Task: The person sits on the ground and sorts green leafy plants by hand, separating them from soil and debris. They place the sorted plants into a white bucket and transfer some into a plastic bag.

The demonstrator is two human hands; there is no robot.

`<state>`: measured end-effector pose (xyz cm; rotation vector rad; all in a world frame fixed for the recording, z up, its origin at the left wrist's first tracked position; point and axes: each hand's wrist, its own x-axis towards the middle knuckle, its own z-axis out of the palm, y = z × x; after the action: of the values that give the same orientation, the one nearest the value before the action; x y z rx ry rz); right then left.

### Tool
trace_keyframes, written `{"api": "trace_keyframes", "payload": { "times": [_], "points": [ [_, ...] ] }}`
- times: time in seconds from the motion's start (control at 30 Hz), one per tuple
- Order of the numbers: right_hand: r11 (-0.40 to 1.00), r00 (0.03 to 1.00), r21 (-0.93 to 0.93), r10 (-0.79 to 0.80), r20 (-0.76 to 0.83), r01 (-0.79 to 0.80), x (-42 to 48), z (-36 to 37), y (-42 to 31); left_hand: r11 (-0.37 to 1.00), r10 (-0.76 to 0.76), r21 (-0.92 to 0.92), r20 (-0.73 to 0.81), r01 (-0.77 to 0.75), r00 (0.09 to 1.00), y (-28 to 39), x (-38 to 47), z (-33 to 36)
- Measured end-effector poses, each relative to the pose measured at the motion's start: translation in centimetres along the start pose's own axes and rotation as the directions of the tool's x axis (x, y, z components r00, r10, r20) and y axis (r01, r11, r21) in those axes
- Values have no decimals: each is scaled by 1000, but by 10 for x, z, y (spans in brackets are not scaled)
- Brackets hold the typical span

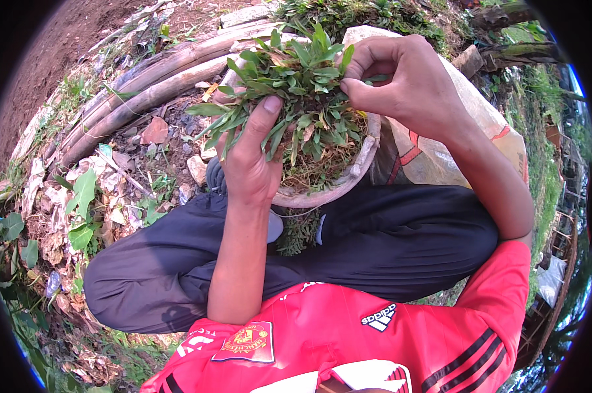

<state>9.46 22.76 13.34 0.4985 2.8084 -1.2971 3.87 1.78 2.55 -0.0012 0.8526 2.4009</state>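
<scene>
My left hand [252, 162] grips a dense clump of green leafy plants [306, 78], its thumb pressed across the near side. At the clump's right edge, my right hand [409, 88] has thumb and index finger pinched together on a leaf [346, 59]. Both hands are above a round container [320, 198] with a pale, worn rim, which stands between my bent legs. Inside lie tangled stems, roots and bits of greenery [315, 169]. The clump hides the container's far part and some of my left fingers.
Bamboo poles [178, 91] curve along the far left, beside rubble with a broken brick piece [154, 130]. A woven sack [428, 162] with red stripes lies to the right. More leafy plants [369, 17] are behind the container. Cut logs [522, 53] lie at the far right.
</scene>
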Motion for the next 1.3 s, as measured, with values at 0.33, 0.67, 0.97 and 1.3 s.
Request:
{"api": "trace_keyframes", "payload": {
  "times": [0.33, 0.67, 0.97, 1.3],
  "points": [
    [990, 995, 139, 5, 100, -19, -2, -7, -1, 997, 79, -7, 58, -78, 995, 1, 6, 1],
    [985, 983, 158, 34, 181, -63, -2, -15, -1, 956, 180, 220, 80, -193, 980, 5, 14, -9],
    [986, 982, 149, 45, 185, -74, 3, -10, 5, 755, 344, 511, 224, -410, 912, 9, 17, -18],
    [777, 805, -271, -593, -10, 568, -1, 4, -8, 877, 276, 392, 64, -279, 959, 8, 15, -13]
  ]
}}
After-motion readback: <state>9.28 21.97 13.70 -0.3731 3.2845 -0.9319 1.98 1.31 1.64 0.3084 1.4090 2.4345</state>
